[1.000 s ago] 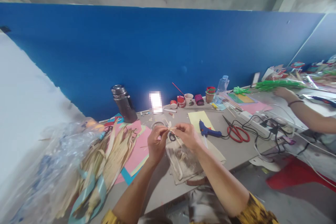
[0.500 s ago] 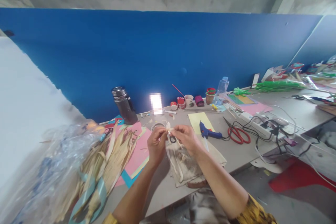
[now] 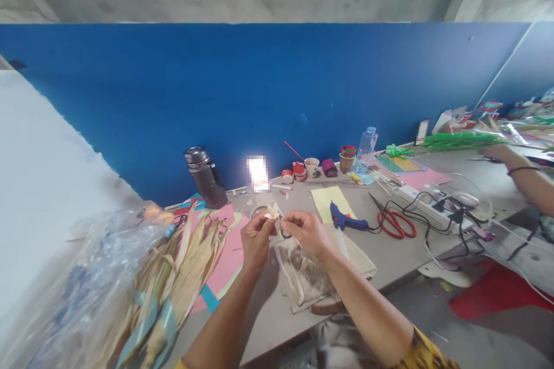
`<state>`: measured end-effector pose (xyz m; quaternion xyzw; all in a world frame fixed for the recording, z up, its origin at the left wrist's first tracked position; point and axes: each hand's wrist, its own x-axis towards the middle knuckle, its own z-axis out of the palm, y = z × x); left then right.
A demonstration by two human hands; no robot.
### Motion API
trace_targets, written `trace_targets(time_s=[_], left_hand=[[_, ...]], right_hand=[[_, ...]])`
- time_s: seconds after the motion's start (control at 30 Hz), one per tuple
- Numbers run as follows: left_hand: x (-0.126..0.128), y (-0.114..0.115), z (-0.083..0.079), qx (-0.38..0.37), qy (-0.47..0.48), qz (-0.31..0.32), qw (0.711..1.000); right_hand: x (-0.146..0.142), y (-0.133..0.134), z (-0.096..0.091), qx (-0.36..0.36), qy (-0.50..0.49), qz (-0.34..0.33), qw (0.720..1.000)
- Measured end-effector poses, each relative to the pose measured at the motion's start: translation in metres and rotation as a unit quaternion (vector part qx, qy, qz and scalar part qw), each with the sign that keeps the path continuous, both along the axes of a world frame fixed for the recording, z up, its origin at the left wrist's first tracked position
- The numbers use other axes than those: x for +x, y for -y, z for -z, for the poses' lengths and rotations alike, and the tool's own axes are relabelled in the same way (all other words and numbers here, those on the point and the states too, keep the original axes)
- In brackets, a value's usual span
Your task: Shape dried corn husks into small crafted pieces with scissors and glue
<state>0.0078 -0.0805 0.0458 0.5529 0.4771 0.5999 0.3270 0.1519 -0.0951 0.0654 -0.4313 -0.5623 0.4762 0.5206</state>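
Observation:
My left hand [image 3: 256,237] pinches a small cream piece shaped like a flower or a few petals [image 3: 272,211], held above the table. My right hand [image 3: 306,232] is close beside it, thumb and fingertips pressed together; what they hold, if anything, is too small to make out. Under my hands lies a folded beige cloth [image 3: 294,288] with some clear plastic on it. A dark ring [image 3: 285,234] shows just beneath my right fingertips. Behind my left fingers a roll of tape [image 3: 258,209] is partly hidden.
A blue glue gun [image 3: 348,221], red-handled scissors [image 3: 396,226] and a power strip [image 3: 428,207] lie to the right. Dried husks [image 3: 190,265], pink paper [image 3: 231,242] and a dark flask [image 3: 206,179] are on the left. A co-worker's hand [image 3: 500,154] reaches in at far right.
My hands have drawn slightly apart, and the cream piece now shows in my left fingers, fanned out more. A co-worker's hand and forearm have come into view at the far right.

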Motion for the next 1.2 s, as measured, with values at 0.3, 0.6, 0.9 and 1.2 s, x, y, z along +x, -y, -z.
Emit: trace_targets(time_s=[0.3, 0.6, 0.9, 1.2], left_hand=[[0.003, -0.002, 0.002, -0.023, 0.032, 0.029, 0.999], [0.002, -0.01, 0.017, -0.033, 0.089, 0.087, 0.992], [0.003, -0.006, 0.014, -0.034, 0.056, 0.095, 0.993], [0.003, -0.005, 0.013, -0.026, 0.021, 0.089, 0.996]], right_hand=[[0.0, -0.003, 0.003, 0.035, 0.07, 0.069, 0.995], [0.001, 0.0, -0.003, 0.051, 0.085, 0.088, 0.991], [-0.004, -0.004, 0.002, 0.063, 0.061, 0.113, 0.99], [-0.003, -0.006, 0.006, 0.075, 0.084, 0.137, 0.984]])
